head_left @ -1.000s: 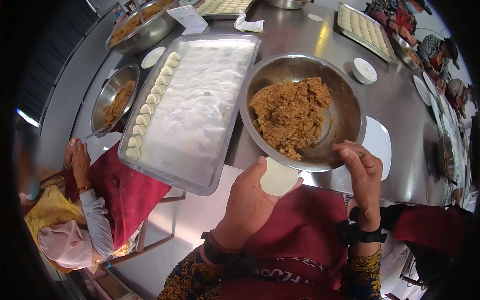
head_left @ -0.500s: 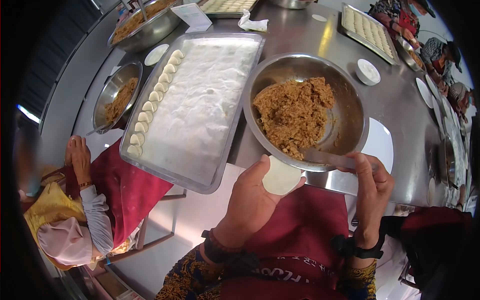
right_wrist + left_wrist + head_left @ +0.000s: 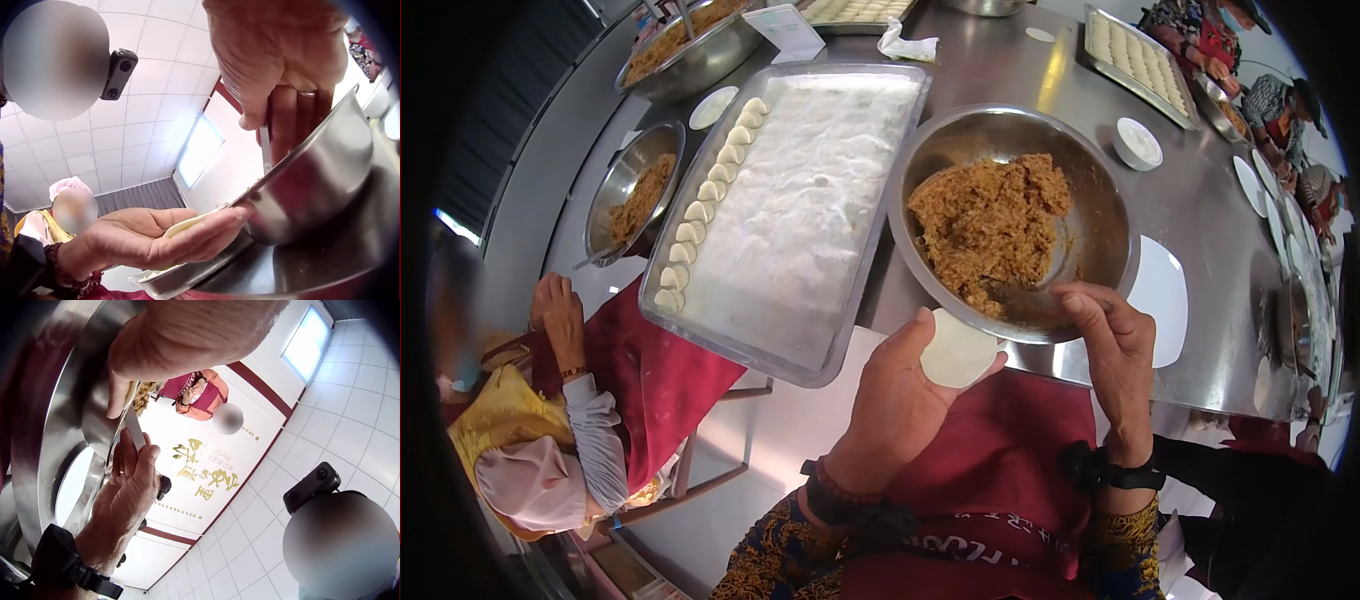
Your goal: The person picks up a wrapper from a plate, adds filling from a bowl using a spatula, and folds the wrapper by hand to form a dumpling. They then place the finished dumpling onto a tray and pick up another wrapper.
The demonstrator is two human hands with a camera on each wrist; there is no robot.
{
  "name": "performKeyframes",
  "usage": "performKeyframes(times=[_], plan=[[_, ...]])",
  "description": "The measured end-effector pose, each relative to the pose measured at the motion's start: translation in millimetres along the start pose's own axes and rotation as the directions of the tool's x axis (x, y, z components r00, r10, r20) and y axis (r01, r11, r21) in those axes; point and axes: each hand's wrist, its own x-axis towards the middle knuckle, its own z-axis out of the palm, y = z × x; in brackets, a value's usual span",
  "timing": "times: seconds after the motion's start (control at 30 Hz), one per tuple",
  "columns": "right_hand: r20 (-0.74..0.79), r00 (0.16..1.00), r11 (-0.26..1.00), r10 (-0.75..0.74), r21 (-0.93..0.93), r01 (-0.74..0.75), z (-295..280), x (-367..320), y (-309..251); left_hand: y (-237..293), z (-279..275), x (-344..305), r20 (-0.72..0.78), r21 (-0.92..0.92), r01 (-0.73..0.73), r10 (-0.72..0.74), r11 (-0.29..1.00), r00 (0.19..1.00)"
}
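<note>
Head cam: bowl (image 3: pixel 1097 215) on steel tbl (image 3: pixel 1000 65); dk curtain (image 3: pixel 510 105).

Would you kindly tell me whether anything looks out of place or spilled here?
A crumpled white sheet, perhaps cloth or paper, lies loose on the table near the far edge of the tray, looking untidy. Nothing seems spilled, and the wrapper on the left hand looks whole.

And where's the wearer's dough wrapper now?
In the head view, the dough wrapper lies on the left hand at the near side of the filling bowl, right of the floured tray.
</note>
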Motion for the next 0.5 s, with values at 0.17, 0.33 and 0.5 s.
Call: performKeyframes(times=[0.17, 0.33, 0.5], plan=[[0.068, 0.994, 0.982, 0.083, 0.163, -0.094, -2, 0, 5, 4, 3, -1, 0.000, 0.003, -0.008, 0.008, 1.000, 1.000], [0.033, 0.998, 0.972, 0.061, 0.226, -0.067, -5, -6, 4, 6, 5, 0, 0.003, 0.003, -0.011, 0.011, 1.000, 1.000], [0.000, 1.000, 0.975, 0.025, 0.220, -0.024, -7, -13, -3, 8, 2, 3, 0.052, 0.015, 0.000, -0.001, 1.000, 0.999]])
